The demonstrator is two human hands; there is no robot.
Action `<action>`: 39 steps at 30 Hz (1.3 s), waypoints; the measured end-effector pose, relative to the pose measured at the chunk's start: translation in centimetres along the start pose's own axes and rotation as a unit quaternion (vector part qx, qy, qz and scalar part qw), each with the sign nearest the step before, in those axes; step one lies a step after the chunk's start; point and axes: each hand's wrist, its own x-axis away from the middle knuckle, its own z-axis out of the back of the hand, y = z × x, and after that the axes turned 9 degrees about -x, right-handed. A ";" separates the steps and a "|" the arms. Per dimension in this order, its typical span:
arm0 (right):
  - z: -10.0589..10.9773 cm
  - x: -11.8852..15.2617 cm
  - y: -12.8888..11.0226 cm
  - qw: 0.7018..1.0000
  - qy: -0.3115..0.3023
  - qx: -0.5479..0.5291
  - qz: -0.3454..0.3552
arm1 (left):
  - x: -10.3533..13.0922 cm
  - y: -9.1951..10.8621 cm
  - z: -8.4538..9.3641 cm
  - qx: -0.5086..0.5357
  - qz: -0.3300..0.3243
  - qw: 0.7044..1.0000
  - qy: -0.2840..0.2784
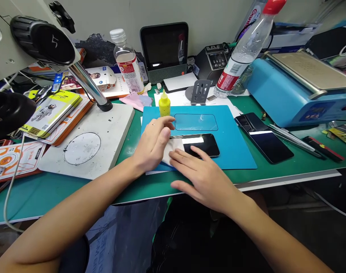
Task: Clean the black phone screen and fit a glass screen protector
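A black phone (206, 145) lies screen up on a blue mat (238, 151), with a white wipe (177, 144) across its left end. My right hand (202, 176) rests its outstretched fingertips on the wipe, index finger over the screen and thumb spread apart toward the mat's near edge. Beside the phone's left end is my left hand (152, 142), its fingers loosely bent and the thumb apart from them; its lower fingers are hidden. Behind the phone lies a clear glass panel with a dark border (196, 122). A small yellow bottle (164, 105) stands just beyond my left hand.
A microscope stand (116, 125) occupies the left, near stacked boxes (50, 113). Another dark phone (266, 138), tweezers (296, 140) and a blue machine (286, 94) are at right. Two plastic bottles (129, 64) (241, 57) and a dark-screened device (165, 49) stand behind.
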 end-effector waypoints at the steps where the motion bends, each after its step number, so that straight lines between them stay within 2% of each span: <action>1: 0.3 0.5 0.3 1.000 0.008 -0.005 0.002 | 0.0 0.2 0.2 -0.024 -0.027 0.999 -0.010; 4: 1.0 2.0 1.2 0.998 0.063 -0.001 -0.009 | 0.1 1.1 0.4 -0.104 -0.146 0.979 -0.094; 7: 1.4 3.4 1.9 0.992 0.126 -0.011 -0.013 | 0.6 1.7 0.0 -0.154 -0.234 0.937 -0.210; 10: 1.7 4.9 2.8 0.983 0.176 -0.026 -0.037 | 1.0 1.6 -0.5 -0.208 -0.218 0.911 -0.282; 14: 2.6 6.7 4.4 0.966 0.238 -0.060 -0.084 | 1.2 1.2 -0.6 -0.271 -0.124 0.910 -0.287; 17: 3.7 6.4 6.1 0.956 0.264 -0.067 -0.113 | 1.2 1.6 -0.4 -0.244 -0.149 0.906 -0.311; 19: 4.5 4.9 7.4 0.957 0.250 -0.061 -0.135 | 1.3 2.1 -0.4 -0.207 -0.183 0.900 -0.338; 21: 5.5 2.5 8.9 0.961 0.217 -0.055 -0.161 | 1.4 2.4 -0.5 -0.187 -0.187 0.900 -0.348; 23: 6.3 -0.4 10.5 0.972 0.140 -0.044 -0.181 | 1.4 2.5 -0.5 -0.188 -0.167 0.908 -0.335; 25: 6.9 -3.4 12.1 0.985 0.072 -0.041 -0.151 | 1.2 2.4 -0.5 -0.195 -0.150 0.915 -0.321; 28: 7.2 -6.2 14.0 0.993 0.030 -0.012 -0.116 | 0.8 2.3 -0.5 -0.188 -0.146 0.915 -0.325; 30: 7.1 -6.6 14.8 0.995 0.017 0.006 -0.095 | 0.4 2.4 -0.6 -0.167 -0.154 0.913 -0.338; 33: 7.1 -5.6 15.7 0.997 -0.012 0.022 -0.069 | -0.3 3.0 -1.2 -0.126 -0.178 0.911 -0.349; 39: 7.4 -4.2 16.2 0.997 -0.029 0.019 -0.065 | -2.3 5.3 -4.6 -0.118 -0.200 0.908 -0.350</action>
